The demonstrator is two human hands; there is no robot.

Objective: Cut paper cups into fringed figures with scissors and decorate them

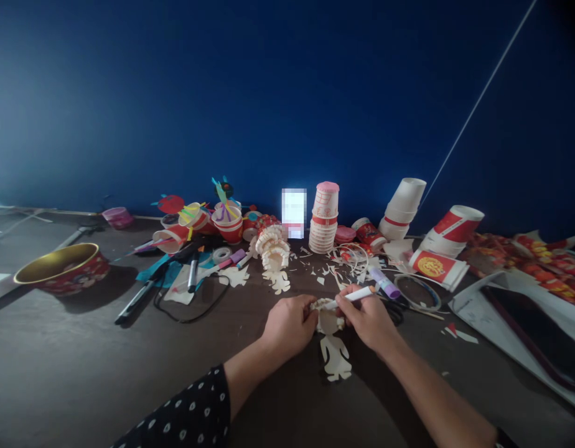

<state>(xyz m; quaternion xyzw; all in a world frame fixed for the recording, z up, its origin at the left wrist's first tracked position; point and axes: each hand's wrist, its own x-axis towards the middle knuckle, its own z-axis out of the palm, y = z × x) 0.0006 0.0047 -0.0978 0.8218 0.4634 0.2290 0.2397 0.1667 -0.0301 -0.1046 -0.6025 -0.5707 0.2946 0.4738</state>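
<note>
From afar, I clamp a white marker (362, 294) in my right fingers (347, 305) while my left fingers (310, 319) pinch a paper figure (335, 354), already cut out, its rim partly curled, body just below them.

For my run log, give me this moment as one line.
left hand: holding paper cutout | right hand: holding white pen | beyond: cup stack

Looks forward and down from the wearer's head, across a dark grey-brown flat tabletop (175, 386) toward a plain deep-blue upright wall (222, 93). Sits close above the near part of the tabletop, with both bare forearms entering from the bottom edge. Takes in a wide sweep, with only this single view and so no shared part.
</note>
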